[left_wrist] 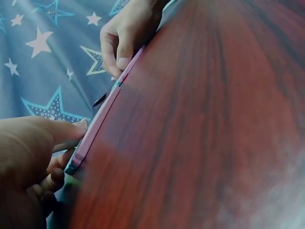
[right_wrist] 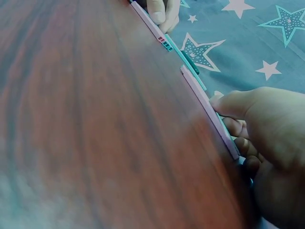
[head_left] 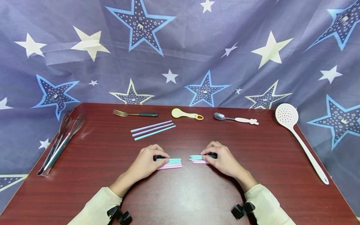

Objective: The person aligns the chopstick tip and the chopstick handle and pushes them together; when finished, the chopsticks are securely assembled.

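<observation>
Head view: on the dark red wooden counter [head_left: 84, 150] the left hand [head_left: 147, 164] pinches one bundle of short pink and teal straws [head_left: 171, 163], and the right hand [head_left: 222, 159] pinches a second bundle [head_left: 197, 159]. The bundles lie flat at the counter's middle front, ends facing, a small gap between. Behind them lie three long straws [head_left: 153, 130], a green-handled fork [head_left: 135, 114], a yellow measuring spoon [head_left: 187, 114], a metal spoon [head_left: 234, 118], a white slotted ladle [head_left: 298, 137] at right and tongs [head_left: 59, 143] at left. No writing is legible.

Left wrist view: thumb and curled fingers [left_wrist: 57, 176] clamp the straw ends.

Right wrist view: fingers [right_wrist: 243, 145] curl on the pink straws.
</observation>
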